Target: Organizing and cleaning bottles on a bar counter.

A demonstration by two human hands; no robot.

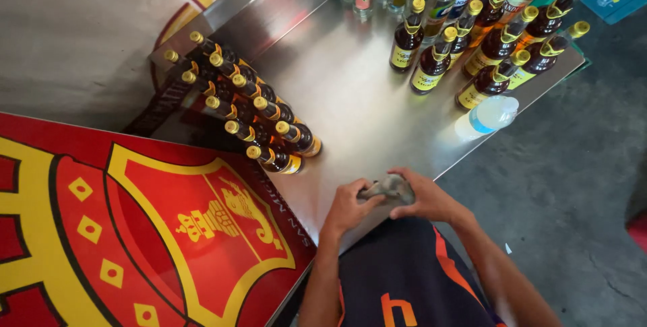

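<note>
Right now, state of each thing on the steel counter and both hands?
left hand: gripping one end of a small grey object
right hand: gripping its other end
dark bottles, left cluster: upright, capped
dark bottles, right cluster: upright, capped
clear plastic bottle: upright, at counter edge
steel counter: bare in the middle

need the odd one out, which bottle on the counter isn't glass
The clear plastic water bottle with a blue label, alone at the counter's right edge; the others are capped glass bottles.

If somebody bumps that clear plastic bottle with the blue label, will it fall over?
The clear plastic bottle stands near the edge of the smooth metal table, so a bump may tip it off. It probably wouldn't break, being plastic. Once down, its round body would likely roll.
</note>
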